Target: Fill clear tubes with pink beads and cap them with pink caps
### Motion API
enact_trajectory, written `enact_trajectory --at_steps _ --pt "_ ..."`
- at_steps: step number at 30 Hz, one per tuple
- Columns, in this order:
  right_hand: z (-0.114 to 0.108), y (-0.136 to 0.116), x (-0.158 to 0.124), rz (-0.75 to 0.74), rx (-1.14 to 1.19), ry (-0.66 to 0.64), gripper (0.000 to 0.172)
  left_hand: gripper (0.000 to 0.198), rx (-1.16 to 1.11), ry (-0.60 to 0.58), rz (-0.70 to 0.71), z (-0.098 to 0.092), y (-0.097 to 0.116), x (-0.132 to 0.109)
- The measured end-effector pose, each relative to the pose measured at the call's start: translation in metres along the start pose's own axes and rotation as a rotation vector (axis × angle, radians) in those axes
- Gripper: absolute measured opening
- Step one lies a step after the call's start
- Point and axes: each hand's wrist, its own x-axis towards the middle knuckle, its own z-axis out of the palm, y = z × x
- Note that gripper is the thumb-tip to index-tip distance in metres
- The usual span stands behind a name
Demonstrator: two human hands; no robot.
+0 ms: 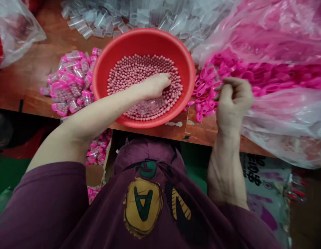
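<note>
A red plastic basin [143, 36] on the table holds many small pink beads [131, 74]. My left hand [157, 85] reaches into it, fingers curled down among the beads; whatever they hold is hidden. Just below that hand, a clear plastic piece [148, 107] lies on the beads, its outline faint. To the right of the basin, my right hand [235, 98] is raised beside a heap of bright pink plastic caps [209, 81]. Its fingers are bent in toward the thumb, with blurred tips, and I cannot make out anything between them.
Filled clear containers with pink ends [72, 81] are piled left of the basin. Clear plastic tubes [105, 20] spread along the back. A plastic bag [287, 114] of pink parts covers the right side. Below the table edge, a box [98, 173] holds more filled containers.
</note>
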Motion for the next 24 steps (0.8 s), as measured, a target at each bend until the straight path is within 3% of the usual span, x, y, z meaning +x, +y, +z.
enact_trajectory --at_steps 2,6,13,15,21,24 --pt "-0.004 0.016 -0.017 -0.014 -0.118 -0.114 0.023 0.026 -0.082 0.002 0.015 0.002 0.01 0.008" --pt "0.01 0.029 -0.035 -0.134 -0.425 -0.311 0.028 0.028 -0.377 0.018 -0.053 -0.006 0.021 0.005" --pt "0.028 0.026 -0.032 -0.184 -0.566 -0.465 0.036 0.028 -0.907 0.256 -0.16 -0.043 0.033 -0.036" --pt "0.035 0.024 -0.034 -0.216 -0.568 -0.511 0.031 0.025 -1.08 0.249 -0.189 -0.046 0.044 -0.05" --pt "0.047 0.033 -0.034 -0.206 -0.54 -0.443 0.017 0.018 -1.659 0.074 -0.345 -0.033 0.081 -0.085" --pt "0.036 0.042 -0.022 -0.146 -0.433 -0.262 0.016 0.025 -1.844 0.098 -0.389 -0.033 0.088 -0.096"
